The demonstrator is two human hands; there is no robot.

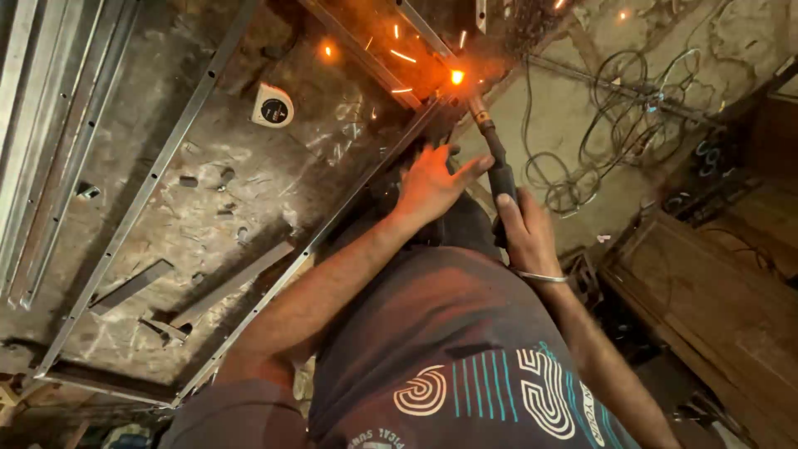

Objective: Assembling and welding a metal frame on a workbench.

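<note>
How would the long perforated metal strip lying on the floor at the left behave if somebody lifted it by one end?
The perforated metal strip is long and thin, so it would probably sag and wobble instead of staying stiff. It looks flat, so it should slide when pushed, not roll. Its bare metal seems smooth, so it might slip in the fingers.
</note>
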